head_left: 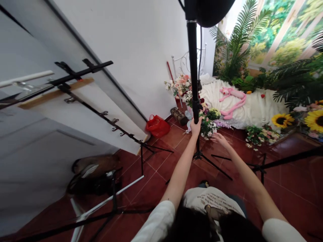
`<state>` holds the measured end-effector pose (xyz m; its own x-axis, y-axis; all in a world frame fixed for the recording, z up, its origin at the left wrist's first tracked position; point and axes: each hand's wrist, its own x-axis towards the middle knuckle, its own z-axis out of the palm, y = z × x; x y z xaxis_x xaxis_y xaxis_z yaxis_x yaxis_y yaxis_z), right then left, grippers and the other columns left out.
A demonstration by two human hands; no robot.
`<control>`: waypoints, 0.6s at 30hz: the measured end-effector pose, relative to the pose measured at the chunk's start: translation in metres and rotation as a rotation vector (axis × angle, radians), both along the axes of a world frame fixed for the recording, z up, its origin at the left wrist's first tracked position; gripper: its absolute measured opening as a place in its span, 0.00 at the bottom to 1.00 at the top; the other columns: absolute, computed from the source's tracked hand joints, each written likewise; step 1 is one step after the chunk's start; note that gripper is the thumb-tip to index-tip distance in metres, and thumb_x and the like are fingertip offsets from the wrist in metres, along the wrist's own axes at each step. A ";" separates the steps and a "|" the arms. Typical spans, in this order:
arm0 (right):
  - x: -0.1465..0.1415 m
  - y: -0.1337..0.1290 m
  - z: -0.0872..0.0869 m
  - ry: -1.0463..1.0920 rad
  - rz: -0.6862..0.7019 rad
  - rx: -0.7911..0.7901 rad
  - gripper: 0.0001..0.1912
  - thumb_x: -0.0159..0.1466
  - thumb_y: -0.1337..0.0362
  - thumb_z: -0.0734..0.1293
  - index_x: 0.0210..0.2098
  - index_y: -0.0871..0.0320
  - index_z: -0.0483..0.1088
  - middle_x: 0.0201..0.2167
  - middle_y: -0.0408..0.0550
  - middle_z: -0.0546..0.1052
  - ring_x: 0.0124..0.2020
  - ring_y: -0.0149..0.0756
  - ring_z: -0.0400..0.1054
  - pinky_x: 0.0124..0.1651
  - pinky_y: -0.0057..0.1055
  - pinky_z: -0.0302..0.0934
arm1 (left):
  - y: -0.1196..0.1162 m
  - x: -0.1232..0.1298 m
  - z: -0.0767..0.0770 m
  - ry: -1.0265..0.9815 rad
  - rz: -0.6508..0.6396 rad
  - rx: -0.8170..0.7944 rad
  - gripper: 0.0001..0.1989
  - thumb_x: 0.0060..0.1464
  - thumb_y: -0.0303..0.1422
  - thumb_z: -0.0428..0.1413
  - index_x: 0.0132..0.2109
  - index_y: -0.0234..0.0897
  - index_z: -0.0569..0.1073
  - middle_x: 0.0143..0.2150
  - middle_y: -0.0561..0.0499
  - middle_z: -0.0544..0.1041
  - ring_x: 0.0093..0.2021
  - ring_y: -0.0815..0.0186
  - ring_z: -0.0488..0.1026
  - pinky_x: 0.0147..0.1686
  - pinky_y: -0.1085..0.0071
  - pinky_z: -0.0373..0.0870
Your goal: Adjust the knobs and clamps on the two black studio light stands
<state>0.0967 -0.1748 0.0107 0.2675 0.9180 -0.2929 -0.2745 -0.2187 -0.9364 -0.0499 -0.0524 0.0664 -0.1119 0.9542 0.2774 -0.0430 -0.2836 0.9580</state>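
A black light stand (193,67) rises upright in front of me, with a dark lamp head (210,11) at its top, cut off by the frame. My left hand (195,127) is wrapped round the pole, below a clamp collar. To the right of the pole, my right hand (220,139) hangs in the air, fingers stretched out and apart, touching nothing that I can see. The stand's legs spread on the red tiled floor (161,168).
A bed with a white cover (262,104) bears a pink plush toy (233,97). Flowers (183,85) and sunflowers (282,120) surround it. A red bag (158,126) sits by the wall. Clamped backdrop bars (83,72) stand left; another stand's leg (290,159) crosses at right.
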 end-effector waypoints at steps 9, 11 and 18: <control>0.182 -0.203 -0.009 -0.009 -0.714 -0.069 0.07 0.63 0.67 0.65 0.41 0.56 0.72 0.35 0.46 0.81 0.32 0.29 0.77 0.35 0.23 0.70 | -0.018 0.028 -0.011 0.163 0.456 -0.111 0.20 0.58 0.34 0.53 0.56 0.32 0.65 0.56 0.37 0.72 0.59 0.58 0.70 0.60 0.66 0.64; 0.201 -0.242 -0.002 -0.039 -0.867 -0.093 0.06 0.62 0.69 0.64 0.38 0.57 0.71 0.31 0.45 0.80 0.28 0.28 0.76 0.31 0.22 0.69 | -0.020 0.028 -0.011 0.213 0.452 -0.109 0.21 0.59 0.35 0.52 0.56 0.30 0.64 0.56 0.35 0.71 0.58 0.56 0.70 0.60 0.63 0.64; 0.267 -0.328 0.034 -0.224 -1.156 -0.076 0.07 0.59 0.67 0.66 0.38 0.57 0.69 0.31 0.46 0.78 0.26 0.27 0.73 0.27 0.21 0.66 | -0.017 0.020 -0.007 0.298 0.388 -0.044 0.21 0.55 0.42 0.53 0.51 0.31 0.64 0.50 0.36 0.72 0.55 0.50 0.71 0.57 0.57 0.66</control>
